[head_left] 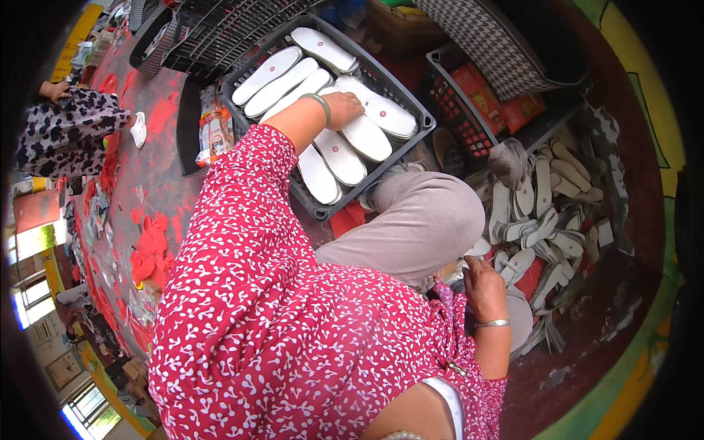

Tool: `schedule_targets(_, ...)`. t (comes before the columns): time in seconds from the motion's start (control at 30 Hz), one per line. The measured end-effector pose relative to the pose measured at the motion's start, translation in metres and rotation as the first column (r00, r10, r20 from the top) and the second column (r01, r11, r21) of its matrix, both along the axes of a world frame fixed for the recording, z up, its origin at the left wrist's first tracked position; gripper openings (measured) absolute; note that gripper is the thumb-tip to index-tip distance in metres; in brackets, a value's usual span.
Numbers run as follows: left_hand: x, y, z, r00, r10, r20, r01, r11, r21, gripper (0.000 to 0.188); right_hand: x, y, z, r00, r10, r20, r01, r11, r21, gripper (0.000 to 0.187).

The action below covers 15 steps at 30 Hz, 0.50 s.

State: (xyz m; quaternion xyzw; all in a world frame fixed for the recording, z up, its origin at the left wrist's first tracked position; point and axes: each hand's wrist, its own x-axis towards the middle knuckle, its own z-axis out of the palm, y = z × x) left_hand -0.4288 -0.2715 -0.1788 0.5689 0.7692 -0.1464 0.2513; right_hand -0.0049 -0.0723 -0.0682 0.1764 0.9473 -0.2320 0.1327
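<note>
White insoles (341, 158), several bearing a small round red mark, lie in rows in a dark grey plastic crate (418, 130) ahead of me. Reaching into the crate is my left hand (341, 108), with a pale green bangle on the wrist. Its fingers curl over the end of one insole (368, 138) in the middle; the fingertips are partly hidden. My right hand (485, 290), a silver bangle on its wrist, is beside my bent knee. Its fingers are closed near a white piece, and what they hold is hard to make out.
Many loose insoles (539, 227) lie heaped on the right, a grey rag (510, 161) at their edge. Beyond stand another crate (469, 110) with red packages and a houndstooth-patterned basket (484, 44). Red scraps (152, 249) litter the floor at left, where another person (70, 132) stands.
</note>
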Motion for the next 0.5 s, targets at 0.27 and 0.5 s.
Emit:
schedule_targets(0.27, -0.003, 0.007, -0.011, 0.997, 0.038, -0.07, -0.041, 0.999, -0.037, 0.053, 0.001, 0.001, -0.002, 1.0, -0.013, 0.013, 0.013, 1.0, -0.004, 0.023)
schedule_targets(0.5, 0.005, -0.018, -0.016, 0.988, 0.137, -0.078, -0.112, 0.958, 0.263, 0.046, 0.0, 0.002, -0.002, 1.0, 0.003, 0.031, -0.004, 1.0, 0.029, 0.023)
